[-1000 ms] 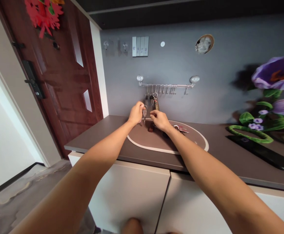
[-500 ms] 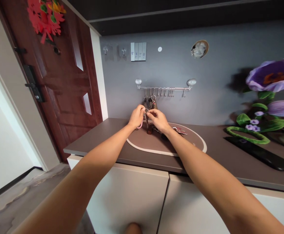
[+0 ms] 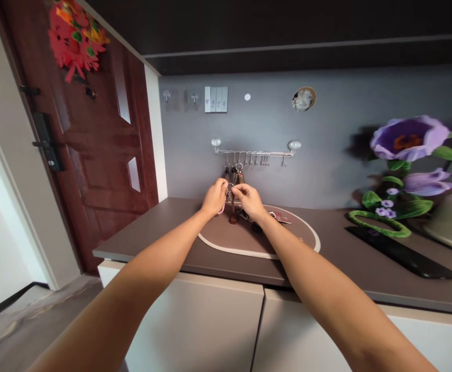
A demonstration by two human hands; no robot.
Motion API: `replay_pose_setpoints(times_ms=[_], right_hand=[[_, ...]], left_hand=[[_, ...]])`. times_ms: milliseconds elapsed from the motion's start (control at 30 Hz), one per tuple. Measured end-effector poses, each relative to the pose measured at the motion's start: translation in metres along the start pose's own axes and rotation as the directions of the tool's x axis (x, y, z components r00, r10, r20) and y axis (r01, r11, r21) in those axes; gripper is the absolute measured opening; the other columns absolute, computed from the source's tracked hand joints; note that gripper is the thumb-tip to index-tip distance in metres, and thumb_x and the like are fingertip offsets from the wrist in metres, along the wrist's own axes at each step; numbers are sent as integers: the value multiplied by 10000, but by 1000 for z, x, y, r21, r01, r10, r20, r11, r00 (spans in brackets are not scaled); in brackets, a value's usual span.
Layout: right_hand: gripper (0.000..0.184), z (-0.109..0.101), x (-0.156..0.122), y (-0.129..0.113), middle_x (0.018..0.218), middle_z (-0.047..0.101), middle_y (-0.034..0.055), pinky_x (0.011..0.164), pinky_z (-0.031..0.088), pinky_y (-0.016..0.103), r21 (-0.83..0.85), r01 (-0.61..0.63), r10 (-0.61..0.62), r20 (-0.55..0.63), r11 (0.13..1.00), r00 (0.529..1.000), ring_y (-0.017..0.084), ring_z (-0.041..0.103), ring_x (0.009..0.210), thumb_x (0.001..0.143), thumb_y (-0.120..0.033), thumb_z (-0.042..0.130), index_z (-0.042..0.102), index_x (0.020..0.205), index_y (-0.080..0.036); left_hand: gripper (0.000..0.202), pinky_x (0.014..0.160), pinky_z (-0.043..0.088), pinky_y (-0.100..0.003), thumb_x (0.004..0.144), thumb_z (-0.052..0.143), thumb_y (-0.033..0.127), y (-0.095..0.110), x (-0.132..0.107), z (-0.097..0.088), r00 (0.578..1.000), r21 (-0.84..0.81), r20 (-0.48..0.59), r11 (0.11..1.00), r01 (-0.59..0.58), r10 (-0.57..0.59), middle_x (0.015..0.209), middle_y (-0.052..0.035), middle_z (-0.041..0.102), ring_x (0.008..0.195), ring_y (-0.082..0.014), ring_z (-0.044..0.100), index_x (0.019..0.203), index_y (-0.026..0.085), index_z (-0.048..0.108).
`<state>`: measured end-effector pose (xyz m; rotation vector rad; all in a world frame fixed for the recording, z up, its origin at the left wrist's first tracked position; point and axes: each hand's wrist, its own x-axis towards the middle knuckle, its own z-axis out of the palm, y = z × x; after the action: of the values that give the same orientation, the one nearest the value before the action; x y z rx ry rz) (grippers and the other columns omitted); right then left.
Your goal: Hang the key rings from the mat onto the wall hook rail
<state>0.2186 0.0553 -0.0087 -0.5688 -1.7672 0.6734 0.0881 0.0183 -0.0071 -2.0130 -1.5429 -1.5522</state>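
Both hands meet over the brown oval mat on the counter. My left hand pinches a metal key ring, and a pink loop shows under its fingers. From the other side my right hand closes its fingertips on the same ring. A brown fob dangles below it. Just behind, several keys hang at the left end of the clear hook rail. More keys and a red card-like piece lie on the mat, partly hidden by my right hand.
A dark red door stands at the left. Purple fabric flowers and a long black object occupy the counter's right side. A dark shelf overhangs the wall, with light switches below it.
The camera view has tilted up slightly, so the scene sits lower. Both hands stay together at the key ring, with little change in their grip.
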Motion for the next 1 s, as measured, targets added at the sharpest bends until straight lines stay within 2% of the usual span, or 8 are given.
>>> replay_pose_setpoints(times_ms=[200, 300, 500, 733, 1000], right_hand=[[250, -4, 2, -3, 681, 538, -19, 672, 430, 253, 172, -85, 94, -46, 981, 995, 105, 496, 651, 672, -418, 562, 544, 713, -173], [267, -7, 2, -7, 691, 533, -20, 678, 438, 252, 262, -126, 153, -83, 957, 985, 99, 498, 665, 652, -422, 585, 536, 723, -170], [264, -16, 3, -10, 667, 519, -28, 614, 447, 228, 390, -118, 207, -194, 913, 959, 76, 488, 613, 647, -409, 597, 518, 713, -166], [199, -23, 5, -13, 646, 540, -26, 583, 500, 249, 445, -150, 293, -274, 883, 916, 79, 530, 577, 698, -352, 568, 494, 735, -171], [89, -29, 24, -28, 654, 563, -18, 536, 520, 216, 407, -234, 379, -325, 883, 866, 66, 563, 556, 802, -206, 450, 483, 730, -166]], left_hand=[[289, 609, 377, -239, 894, 237, 336, -1, -2, 4, 998, -18, 62, 1000, 4, -2, 732, -29, 579, 655, -145, 544, 954, 176, 469], [284, 662, 390, -259, 890, 244, 329, -1, -3, 5, 999, 23, 40, 1000, 18, -19, 815, -53, 598, 743, -163, 560, 942, 177, 479], [261, 709, 396, -277, 886, 254, 285, -2, -3, 8, 999, 62, 51, 998, -13, 9, 858, -63, 601, 799, -173, 550, 905, 173, 489], [225, 694, 389, -266, 878, 282, 251, -4, -6, 9, 995, 61, 91, 998, -36, 31, 815, -46, 597, 765, -159, 544, 885, 182, 495], [216, 689, 380, -265, 868, 297, 228, -9, -6, 14, 992, 71, 111, 996, -63, 54, 805, -44, 586, 754, -155, 531, 865, 182, 508]])
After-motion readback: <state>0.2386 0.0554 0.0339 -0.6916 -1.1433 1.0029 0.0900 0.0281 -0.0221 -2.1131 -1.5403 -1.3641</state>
